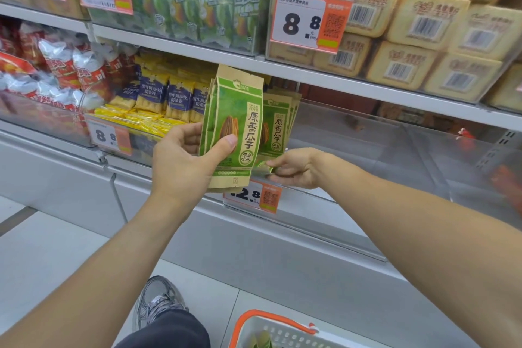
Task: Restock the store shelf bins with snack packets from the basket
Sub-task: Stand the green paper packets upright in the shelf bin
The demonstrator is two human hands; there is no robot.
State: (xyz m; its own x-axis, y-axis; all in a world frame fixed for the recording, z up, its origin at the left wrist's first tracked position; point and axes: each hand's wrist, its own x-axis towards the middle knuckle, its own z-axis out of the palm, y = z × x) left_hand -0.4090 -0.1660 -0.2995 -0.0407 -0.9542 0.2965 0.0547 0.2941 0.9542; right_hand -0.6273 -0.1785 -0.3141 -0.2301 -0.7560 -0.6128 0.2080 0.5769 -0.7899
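Several green-and-kraft sunflower seed packets (236, 127) stand at the centre of the frame, gripped as a small upright stack by the left hand (183, 161), whose thumb presses on the front packet while the fingers curl round behind. Just right of them, more packets of the same kind (278, 127) stand upright in the clear shelf bin (367, 150), and the right hand (293, 168) pinches the bottom edge of the nearest one between thumb and fingertips. A price tag (254, 196) hangs on the bin's front lip directly below both hands. Further out, yellow and blue snack packs (158, 99) fill the neighbouring bin at centre left, green bags (197, 0) sit on the upper shelf, and tan loaf-like packets (409, 37) fill the upper right. The white basket with an orange handle (271, 328) rests on the floor at the bottom edge, beside a grey shoe (158, 302). As for risk, the held stack is fanned slightly at the top, so a loose grip could let a rear packet slip to the floor; tugging the binned packet by its bottom edge might tip the upright row over, since much of the bin to its right looks unfilled.
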